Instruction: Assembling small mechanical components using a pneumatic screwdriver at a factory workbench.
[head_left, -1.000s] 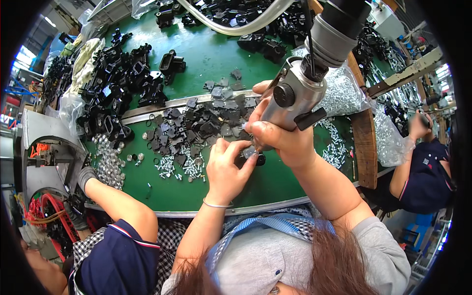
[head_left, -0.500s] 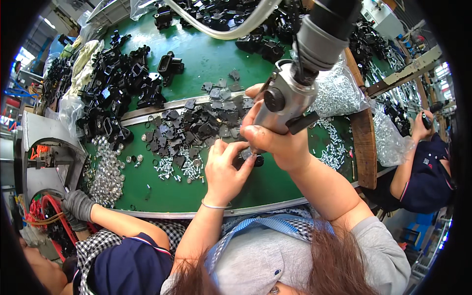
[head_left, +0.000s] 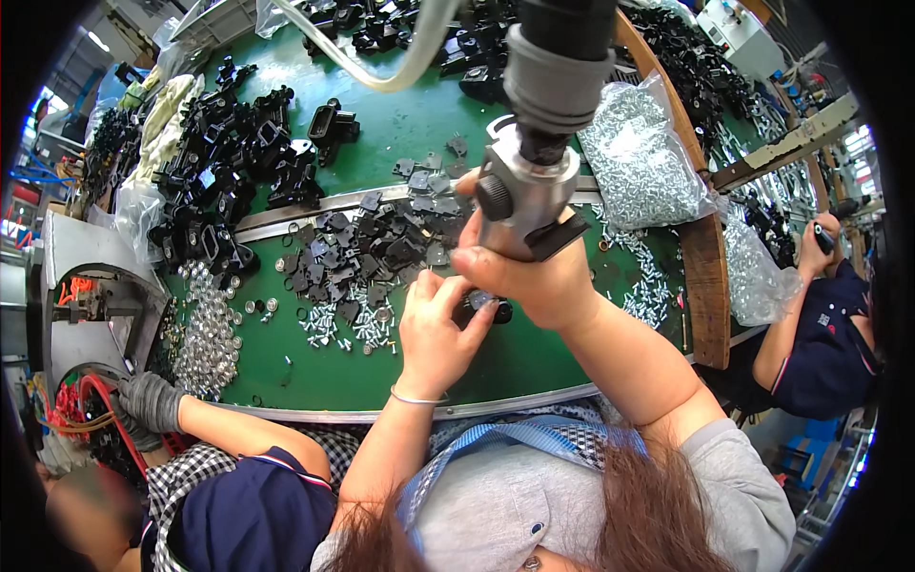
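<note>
With the fingers (head_left: pixel 452 290) of my left hand (head_left: pixel 434 329), I am pinching a small black part (head_left: pixel 484 303) low over the green table (head_left: pixel 381 381). My right hand (head_left: pixel 538 281) is sitting just past it at two o'clock, with its fingers curling around a fat silver tool (head_left: pixel 522 214). My right hand is hiding the tool's tip, so I cannot tell if the tip is touching the part. Counting from the black part, a pile of flat dark plates (head_left: pixel 367 238) is lying near my left hand at ten o'clock. Little silver screws (head_left: pixel 372 327) are lying at nine o'clock, and shiny round bits (head_left: pixel 208 329) are sitting farther out that same way. A big heap of black pieces (head_left: pixel 205 172) is resting well away at ten o'clock. A clear bag of screws (head_left: pixel 643 157) is sitting at half past one. More loose screws (head_left: pixel 648 291) are lying at three o'clock, beside a brown wooden board (head_left: pixel 705 286). Far off, between eight and nine o'clock, another person's gray gloved hand (head_left: pixel 152 400) is showing.
</note>
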### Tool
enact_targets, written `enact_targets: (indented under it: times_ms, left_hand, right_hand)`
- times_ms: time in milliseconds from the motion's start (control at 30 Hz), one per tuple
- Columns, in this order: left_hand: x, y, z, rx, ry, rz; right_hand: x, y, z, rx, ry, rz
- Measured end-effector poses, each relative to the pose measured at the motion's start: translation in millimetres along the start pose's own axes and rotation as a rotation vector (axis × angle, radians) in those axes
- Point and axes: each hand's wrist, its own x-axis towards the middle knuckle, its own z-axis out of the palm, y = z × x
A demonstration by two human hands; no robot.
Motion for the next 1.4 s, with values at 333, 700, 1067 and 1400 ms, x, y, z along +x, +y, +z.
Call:
enact_targets:
  times_ms: [333, 700, 1067, 1400]
  left_hand:
    - [-1.2, -1.0, 2.0, -0.030, -0.026, 0.013]
    - [7.6, 10.4, -15.0, -0.155, -0.232, -0.156]
    - [263.5, 35.8, -3.6, -0.152, 0.410, 0.194]
    - [239.0, -137.1, -71.9, 0.707, -0.019, -0.447]
  right_hand:
    - [-6.6, 10.5, -5.6, 0.002, 0.034, 0.060]
    - [-8.7, -22.5, -35.8, -0.051, -0.011, -0.089]
    - [-20.2, -27.1, -84.0, -0.179, 0.252, -0.026]
    - [17.2, -11.6, -83.5, -0.379, 0.177, -0.097]
